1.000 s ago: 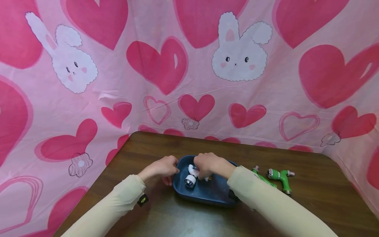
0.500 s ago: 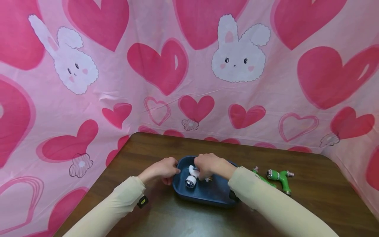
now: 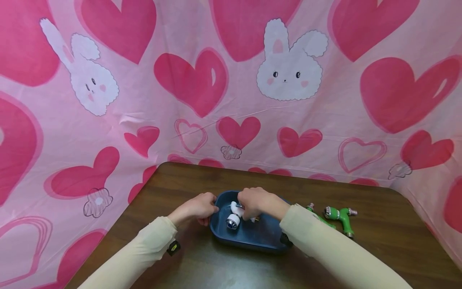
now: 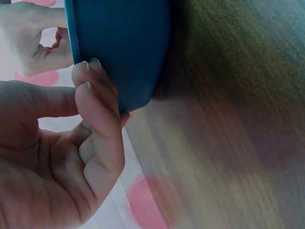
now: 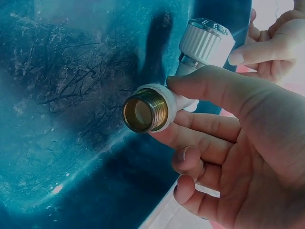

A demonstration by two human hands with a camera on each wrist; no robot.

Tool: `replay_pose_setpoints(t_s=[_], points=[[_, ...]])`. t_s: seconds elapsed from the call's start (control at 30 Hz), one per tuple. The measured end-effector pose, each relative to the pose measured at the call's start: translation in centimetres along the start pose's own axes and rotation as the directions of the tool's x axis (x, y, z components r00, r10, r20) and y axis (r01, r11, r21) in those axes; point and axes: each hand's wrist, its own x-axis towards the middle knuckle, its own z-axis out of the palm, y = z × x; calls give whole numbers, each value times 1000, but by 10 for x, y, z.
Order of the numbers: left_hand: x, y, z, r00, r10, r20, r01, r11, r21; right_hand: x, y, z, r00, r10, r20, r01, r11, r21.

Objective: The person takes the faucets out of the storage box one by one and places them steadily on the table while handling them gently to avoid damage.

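Note:
A white faucet (image 3: 234, 220) with a ribbed, chrome-capped knob lies inside the dark blue tray (image 3: 249, 243). My right hand (image 3: 258, 202) pinches its body between thumb and fingers. In the right wrist view the faucet's brass threaded end (image 5: 145, 112) points toward the camera, with the knob (image 5: 206, 42) beyond the thumb. At the tray's left end, my left hand (image 3: 200, 206) pinches the rim between thumb and curled fingers, as the left wrist view shows against the tray wall (image 4: 119, 43).
Two green faucets lie on the wooden table (image 3: 187, 176) right of the tray. One green faucet (image 3: 342, 218) shows whole; the other (image 3: 323, 220) is partly behind my right sleeve (image 3: 325, 237). A pink curtain (image 3: 202, 132) with hearts and rabbits hangs behind the table.
Both hands keep their grips, and the faucet and tray stay in nearly the same place. The head view shifts very slightly.

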Motion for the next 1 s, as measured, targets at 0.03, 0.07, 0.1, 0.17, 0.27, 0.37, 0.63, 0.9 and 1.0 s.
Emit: replay_pose_setpoints(t_s=[0.03, 0.07, 0.1, 0.17, 0.27, 0.37, 0.63, 0.9, 1.0], points=[[0, 0, 0, 1000, 1, 0, -1, 1000, -2, 0, 0, 0, 1000, 2, -3, -2, 1000, 5], [1, 0, 0, 1000, 1, -1, -1, 1000, -4, -1, 1, 0, 1000, 4, -4, -4, 1000, 10], [1, -1, 0, 1000, 2, -2, -2, 1000, -5, -2, 1, 1, 1000, 6, -5, -6, 1000, 14], [1, -1, 0, 1000, 3, -2, -3, 1000, -5, -3, 2, 1, 1000, 5, -12, -5, 1000, 12], [1, -1, 0, 1000, 6, -3, -6, 1000, -4, -4, 2, 1, 1000, 3, -20, -3, 1000, 9], [1, 0, 1, 1000, 6, -5, -6, 1000, -3, -6, 2, 1, 1000, 6, -23, -5, 1000, 22], [-1, 0, 2, 1000, -2, -14, 2, 1000, -7, -9, 1, 2, 999, 2, -40, -1, 1000, 11], [-2, 1, 1, 1000, -1, -12, 1, 1000, -11, -11, 2, 1, 999, 8, -41, -7, 1000, 16], [-1, 1, 1, 1000, -3, -8, 2, 1000, -22, -12, 4, 1, 999, 12, -43, -11, 1000, 23]])
